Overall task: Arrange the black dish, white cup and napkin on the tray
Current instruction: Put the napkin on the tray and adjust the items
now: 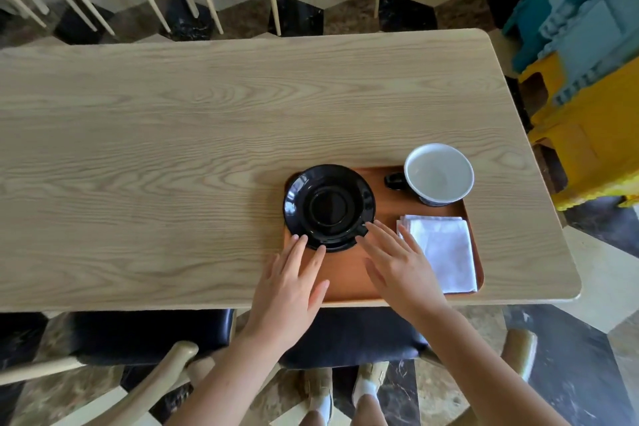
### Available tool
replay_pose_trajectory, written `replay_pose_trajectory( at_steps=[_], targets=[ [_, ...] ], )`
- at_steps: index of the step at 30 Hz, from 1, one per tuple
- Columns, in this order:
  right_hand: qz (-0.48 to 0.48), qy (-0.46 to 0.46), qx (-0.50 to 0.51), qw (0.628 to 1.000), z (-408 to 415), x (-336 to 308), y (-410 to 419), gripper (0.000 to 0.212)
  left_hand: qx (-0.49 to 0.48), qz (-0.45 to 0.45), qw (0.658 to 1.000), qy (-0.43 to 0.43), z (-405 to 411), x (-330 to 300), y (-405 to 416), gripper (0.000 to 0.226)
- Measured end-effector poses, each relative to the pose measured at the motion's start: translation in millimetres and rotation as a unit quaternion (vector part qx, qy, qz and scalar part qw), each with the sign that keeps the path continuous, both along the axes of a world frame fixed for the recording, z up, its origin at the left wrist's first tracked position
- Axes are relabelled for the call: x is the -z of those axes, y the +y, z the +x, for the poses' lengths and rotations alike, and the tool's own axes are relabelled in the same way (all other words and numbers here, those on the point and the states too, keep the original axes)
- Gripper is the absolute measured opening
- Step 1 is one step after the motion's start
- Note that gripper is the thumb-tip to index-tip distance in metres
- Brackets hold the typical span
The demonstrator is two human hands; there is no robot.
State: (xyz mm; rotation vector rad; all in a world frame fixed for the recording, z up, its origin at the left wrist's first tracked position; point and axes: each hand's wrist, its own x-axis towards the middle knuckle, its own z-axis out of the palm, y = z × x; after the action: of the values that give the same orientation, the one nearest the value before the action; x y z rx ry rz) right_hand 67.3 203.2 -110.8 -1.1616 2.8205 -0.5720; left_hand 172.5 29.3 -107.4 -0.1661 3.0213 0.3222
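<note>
Both forearms reach forward over a black-cushioned wooden chair [145,335] toward the pale wood-grain table [207,114]. Her left hand [287,287] lies flat with fingers spread, fingertips touching the near rim of the round glossy black dish [328,206]. That dish sits on the far left end of the rectangular brown wooden tray [345,273], its left rim overhanging the tray edge. Opposite, the right hand [397,266] is also spread wide and empty, one fingertip meeting the dish's near right rim. Just right of that hand lies the folded white napkin [444,249]; beyond it stands the white cup [437,175] with a dark handle, on the tray's far right corner.
</note>
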Motion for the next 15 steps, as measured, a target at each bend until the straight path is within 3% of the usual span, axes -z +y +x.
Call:
replay_pose_trajectory(
  at_steps=[15],
  targets=[
    [-0.003, 0.004, -0.015, 1.0, 19.6, -4.7, 11.6, 0.028, 0.015, 0.021, 1.0, 0.003, 26.1, 0.2, 7.4, 0.049]
  ],
)
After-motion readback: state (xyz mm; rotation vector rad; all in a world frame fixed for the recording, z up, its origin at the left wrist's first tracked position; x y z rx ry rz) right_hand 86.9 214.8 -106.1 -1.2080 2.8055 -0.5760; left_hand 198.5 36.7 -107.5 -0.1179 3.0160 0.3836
